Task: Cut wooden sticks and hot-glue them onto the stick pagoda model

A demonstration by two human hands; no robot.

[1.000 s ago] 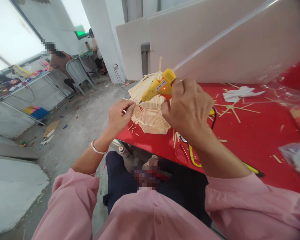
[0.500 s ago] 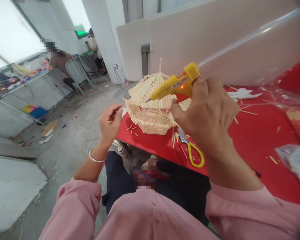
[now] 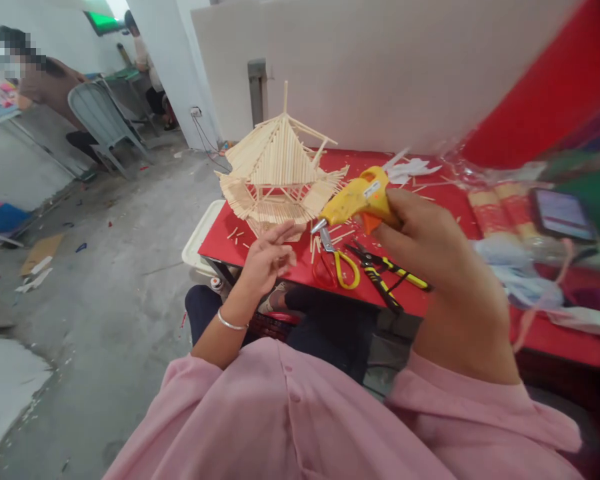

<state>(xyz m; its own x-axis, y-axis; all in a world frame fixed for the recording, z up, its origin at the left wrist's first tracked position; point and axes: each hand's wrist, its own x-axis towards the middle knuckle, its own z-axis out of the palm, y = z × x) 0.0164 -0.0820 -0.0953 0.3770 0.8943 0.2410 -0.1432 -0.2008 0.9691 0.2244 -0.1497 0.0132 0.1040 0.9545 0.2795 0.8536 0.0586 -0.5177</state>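
My right hand (image 3: 425, 240) is closed round a yellow hot glue gun (image 3: 353, 200), its metal nozzle pointing left and down. The nozzle is in the air before a model house with a tiered roof (image 3: 277, 157), built of thin wooden sticks and standing on the red table. In front of the model is my left hand (image 3: 270, 257), its fingers loosely stretched and apart, with nothing seen in them. Yellow-and-red-handled scissors (image 3: 337, 260) lie below the nozzle, among short cut sticks. To their right are black-and-yellow pliers (image 3: 383, 273).
On the right of the red table (image 3: 445, 207) lie a phone (image 3: 563, 213), clear plastic wrap and tube-shaped packs (image 3: 500, 213). White paper (image 3: 413, 170) lies behind the glue gun. Two people sit at the far left, near a grey chair (image 3: 103, 113).
The view has turned right and down, bringing the pliers and phone into sight. My left hand has come closer to the model's front. The glue gun has shifted to the model's right side.
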